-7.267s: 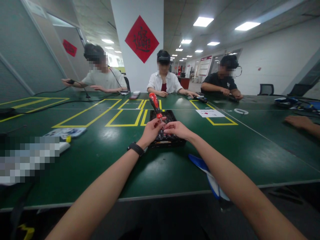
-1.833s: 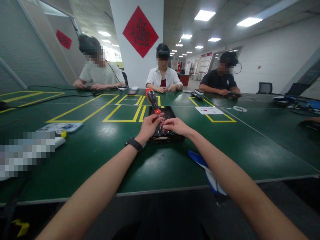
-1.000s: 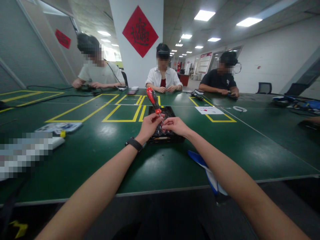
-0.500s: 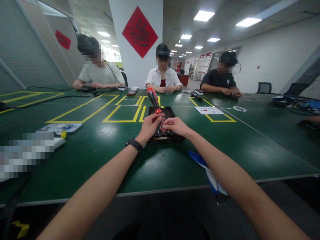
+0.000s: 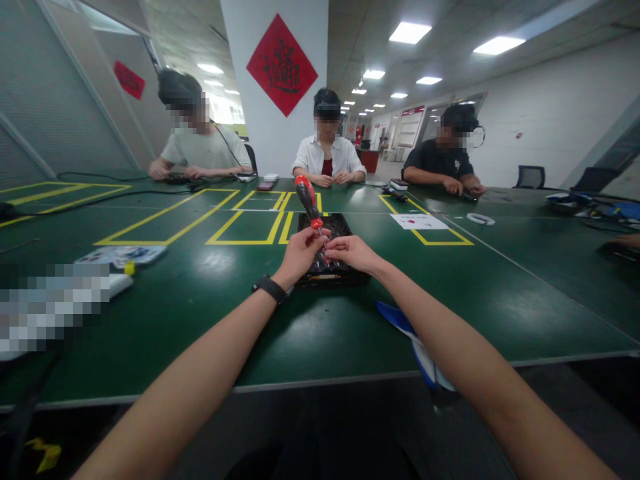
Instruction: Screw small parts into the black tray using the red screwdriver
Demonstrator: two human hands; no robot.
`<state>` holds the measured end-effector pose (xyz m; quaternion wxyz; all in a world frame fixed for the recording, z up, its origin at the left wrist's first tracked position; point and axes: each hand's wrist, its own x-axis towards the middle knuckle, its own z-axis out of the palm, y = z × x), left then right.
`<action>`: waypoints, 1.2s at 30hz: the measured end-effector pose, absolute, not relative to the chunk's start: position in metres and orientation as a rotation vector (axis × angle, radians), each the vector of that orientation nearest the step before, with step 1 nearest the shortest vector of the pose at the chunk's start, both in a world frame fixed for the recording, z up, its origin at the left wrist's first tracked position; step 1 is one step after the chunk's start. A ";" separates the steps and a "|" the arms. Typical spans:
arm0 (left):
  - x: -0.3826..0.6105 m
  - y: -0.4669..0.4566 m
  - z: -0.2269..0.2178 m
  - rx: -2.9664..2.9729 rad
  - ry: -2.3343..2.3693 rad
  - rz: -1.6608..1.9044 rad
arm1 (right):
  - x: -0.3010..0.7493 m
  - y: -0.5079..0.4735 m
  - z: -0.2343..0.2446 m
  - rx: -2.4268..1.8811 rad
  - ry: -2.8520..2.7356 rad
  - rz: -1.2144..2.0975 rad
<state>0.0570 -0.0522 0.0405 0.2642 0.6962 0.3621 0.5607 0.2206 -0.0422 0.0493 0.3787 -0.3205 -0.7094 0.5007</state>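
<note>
A screwdriver (image 5: 307, 200) with a red and black handle points up and away from me. My left hand (image 5: 299, 255), with a black watch on its wrist, is closed around the shaft just under the handle. My right hand (image 5: 351, 251) pinches the lower end of the shaft, fingertips touching those of the left; what it grips there is too small to make out. Both hands hover over a black tray (image 5: 342, 227) on the green table (image 5: 210, 307).
Three people sit across the table, hands on small items. Yellow tape rectangles (image 5: 245, 230) mark the tabletop. A white sheet (image 5: 419, 221) lies right of the tray, a card (image 5: 119, 254) at left, a blue and white object (image 5: 419, 350) by my right forearm.
Both hands stay together over the tray. The screwdriver handle has turned slightly in my grip. The people opposite shifted their hands a little.
</note>
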 end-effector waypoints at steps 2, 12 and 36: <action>0.057 -0.051 0.039 1.880 0.969 1.508 | 0.221 -0.042 0.049 -0.812 -1.821 1.290; 0.052 -0.060 0.058 1.968 1.030 1.629 | 0.220 -0.045 0.055 -0.840 -1.805 1.108; 0.033 -0.038 0.028 2.138 1.320 1.496 | 0.225 -0.043 0.052 -1.056 -1.443 0.606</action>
